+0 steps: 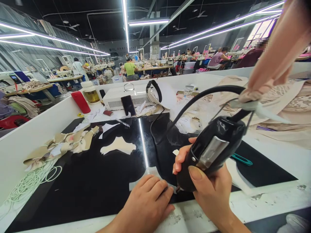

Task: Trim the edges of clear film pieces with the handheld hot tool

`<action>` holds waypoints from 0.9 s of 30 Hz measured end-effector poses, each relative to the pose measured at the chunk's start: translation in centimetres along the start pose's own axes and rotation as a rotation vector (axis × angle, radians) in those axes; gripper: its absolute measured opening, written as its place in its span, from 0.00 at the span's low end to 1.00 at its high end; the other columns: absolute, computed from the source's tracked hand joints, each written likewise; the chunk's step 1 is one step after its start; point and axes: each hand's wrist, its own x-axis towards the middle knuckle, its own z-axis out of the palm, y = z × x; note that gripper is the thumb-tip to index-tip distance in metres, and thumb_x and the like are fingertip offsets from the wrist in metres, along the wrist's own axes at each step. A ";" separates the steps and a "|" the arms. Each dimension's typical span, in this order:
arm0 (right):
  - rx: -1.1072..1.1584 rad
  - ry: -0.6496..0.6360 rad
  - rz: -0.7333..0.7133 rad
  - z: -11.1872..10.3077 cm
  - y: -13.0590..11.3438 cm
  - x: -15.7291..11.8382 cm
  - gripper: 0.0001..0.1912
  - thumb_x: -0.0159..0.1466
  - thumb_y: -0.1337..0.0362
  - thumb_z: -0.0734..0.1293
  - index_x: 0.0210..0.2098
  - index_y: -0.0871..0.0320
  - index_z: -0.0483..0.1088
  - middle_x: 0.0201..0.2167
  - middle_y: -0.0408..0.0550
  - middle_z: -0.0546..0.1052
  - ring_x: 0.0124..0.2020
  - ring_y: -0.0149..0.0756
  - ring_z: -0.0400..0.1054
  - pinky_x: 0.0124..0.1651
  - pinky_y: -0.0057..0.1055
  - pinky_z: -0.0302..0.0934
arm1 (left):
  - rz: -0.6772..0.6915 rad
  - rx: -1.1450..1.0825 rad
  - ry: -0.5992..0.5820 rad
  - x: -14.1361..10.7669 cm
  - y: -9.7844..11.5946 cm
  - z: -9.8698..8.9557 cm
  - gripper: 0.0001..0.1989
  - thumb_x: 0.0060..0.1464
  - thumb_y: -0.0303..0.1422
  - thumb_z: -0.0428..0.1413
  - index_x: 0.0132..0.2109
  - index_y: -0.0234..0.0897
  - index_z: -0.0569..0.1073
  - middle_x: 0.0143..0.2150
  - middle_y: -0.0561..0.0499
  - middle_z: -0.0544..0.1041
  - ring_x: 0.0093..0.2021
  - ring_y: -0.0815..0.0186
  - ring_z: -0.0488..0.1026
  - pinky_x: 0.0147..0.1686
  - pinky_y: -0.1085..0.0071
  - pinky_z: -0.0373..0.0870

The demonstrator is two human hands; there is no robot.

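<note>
My right hand (pixel 211 191) is wrapped round a black handheld tool (pixel 213 145) with a metal plate on its side and a thick black cable at its top. The tool's tip points down beside a pale template (pixel 152 171) on the black mat (pixel 97 187). Flat on that template lies my left hand (pixel 148 200), fingers spread a little and pressing down, with nothing gripped. Farther back on the mat rests a cream fabric piece (pixel 118 145).
Fabric scraps (pixel 70 142) and green cord (pixel 31 184) lie left. At the back are a white box (pixel 114 98), phone (pixel 128 105), red cylinder (pixel 80 102) and jar (pixel 90 92). A teal tool (pixel 241 159) lies right. Fabric hangs above the tool. People sit beyond.
</note>
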 end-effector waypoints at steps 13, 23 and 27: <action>-0.026 -0.011 -0.015 -0.3 0.0 0.3 0.11 0.70 0.54 0.77 0.46 0.48 0.75 0.37 0.43 0.80 0.29 0.34 0.75 0.31 0.30 0.75 | -0.061 0.036 -0.055 -2.3 -1.3 -2.8 0.18 0.81 0.38 0.45 0.56 0.37 0.79 0.49 0.51 0.84 0.50 0.63 0.83 0.65 0.60 0.76; -0.047 0.036 0.006 -1.2 -0.3 0.4 0.21 0.66 0.54 0.80 0.56 0.47 0.75 0.35 0.44 0.79 0.28 0.38 0.76 0.31 0.34 0.77 | -0.229 -0.004 -0.069 -4.0 -2.4 -4.9 0.15 0.79 0.36 0.49 0.58 0.38 0.79 0.52 0.49 0.84 0.51 0.60 0.84 0.64 0.54 0.79; -0.112 0.087 0.002 -1.8 -0.1 0.1 0.21 0.66 0.54 0.79 0.56 0.49 0.77 0.35 0.46 0.78 0.29 0.39 0.75 0.32 0.36 0.78 | -0.295 -0.062 -0.101 -5.0 -2.5 -5.5 0.13 0.78 0.35 0.51 0.58 0.40 0.79 0.52 0.49 0.84 0.51 0.59 0.83 0.65 0.49 0.78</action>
